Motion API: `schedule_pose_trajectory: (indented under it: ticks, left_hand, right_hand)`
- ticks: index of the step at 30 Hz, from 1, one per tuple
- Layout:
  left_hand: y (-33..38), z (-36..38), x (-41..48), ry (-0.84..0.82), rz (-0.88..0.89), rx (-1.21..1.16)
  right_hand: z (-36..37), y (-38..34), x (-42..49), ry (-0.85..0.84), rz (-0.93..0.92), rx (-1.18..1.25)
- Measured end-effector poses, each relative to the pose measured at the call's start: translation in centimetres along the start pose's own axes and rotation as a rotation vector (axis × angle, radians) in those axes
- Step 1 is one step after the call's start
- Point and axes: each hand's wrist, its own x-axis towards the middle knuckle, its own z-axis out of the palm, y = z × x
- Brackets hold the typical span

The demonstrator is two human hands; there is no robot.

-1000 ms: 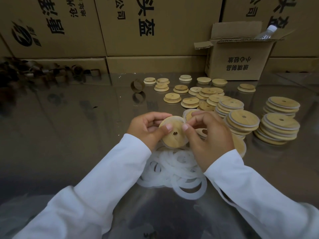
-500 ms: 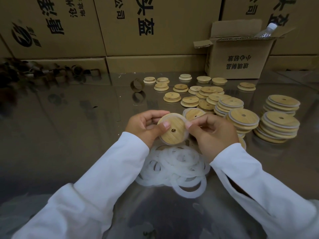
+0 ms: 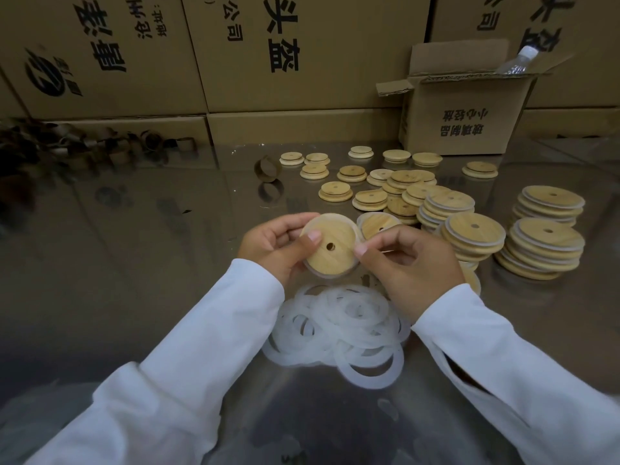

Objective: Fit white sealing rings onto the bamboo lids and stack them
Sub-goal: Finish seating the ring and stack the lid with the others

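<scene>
Right now your left hand (image 3: 271, 245) grips the bamboo lid (image 3: 330, 245) from the left, with the thumb laid on its face and the fingers curled behind. Your right hand (image 3: 412, 260) pinches the opposite rim between thumb and forefinger. A pale sealing ring (image 3: 322, 273) shows along the lid's lower edge. Whether it is seated all the way round cannot be told, since your fingers hide parts of the rim. You hold the lid up off the table (image 3: 134, 246), just beyond the loose heap of white rings (image 3: 339, 325) lying between your wrists.

Several stacks of ringed lids (image 3: 473, 234) stand to your right, so a good share of the job looks done. Still to do are the bare lids (image 3: 335, 191) scattered farther back near the open carton (image 3: 463, 129), and plenty of rings remain in the heap. The lid in your hands looks nearly finished and should go on a stack soon.

Compared with a second ago, your right thumb has slid off the lid's face to its rim. The hand has also drawn to the right, uncovering another lid (image 3: 379, 224) lying just behind.
</scene>
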Motion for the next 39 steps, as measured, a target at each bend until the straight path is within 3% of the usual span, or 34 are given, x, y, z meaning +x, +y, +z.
schedule_pose_trajectory:
  ticks: [11,19,27,34,39]
  left_hand:
    - [-0.1,0.14,0.14,-0.005,0.014,-0.018]
    - [-0.31,0.18,0.18,-0.004,0.015,-0.012]
    - [-0.23,0.01,0.15,0.07,0.011,0.032]
    - [-0.18,0.26,-0.12,0.056,0.06,0.093]
    - [-0.15,0.3,-0.08,0.069,0.092,0.159]
  right_hand:
    - [0.32,0.21,-0.38,0.072,-0.079,-0.114]
    - [0.18,0.08,-0.02,0.126,0.084,-0.016]
    - [0.17,-0.45,-0.19,-0.033,0.037,0.058]
    - [0.2,-0.37,-0.24,-0.023,0.056,-0.062]
    - [0.47,-0.48,-0.35,-0.064,0.108,-0.015]
